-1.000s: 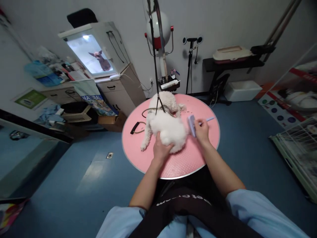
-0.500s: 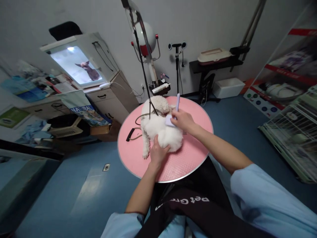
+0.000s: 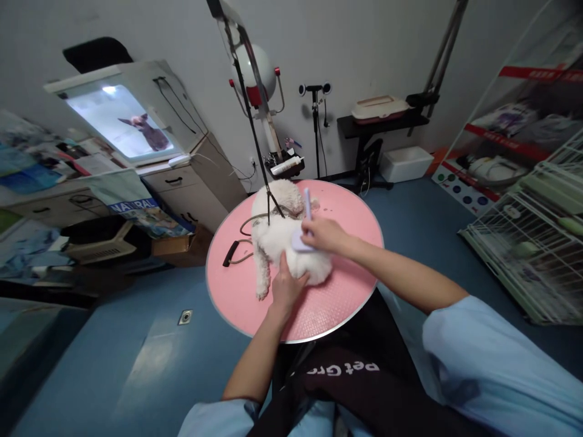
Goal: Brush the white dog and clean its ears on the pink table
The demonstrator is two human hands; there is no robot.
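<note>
Slicker brush against white dog

I find the dog lying under and beyond the left hand, thumb and fingers spread on its coat. The right hand is curled around the brush's handle. Left of both hands, I note a black-handled lead on the pink table.

This looks like a pet grooming shop. A white dog lies on a round pink surface, under a forked black cord, with a brush against its coat. A black apron bears white letters beginning "Pet Gr". Around the room stand a wire cage, a pet carrier and a lit, box-like cabinet showing a big-eared animal.
</note>
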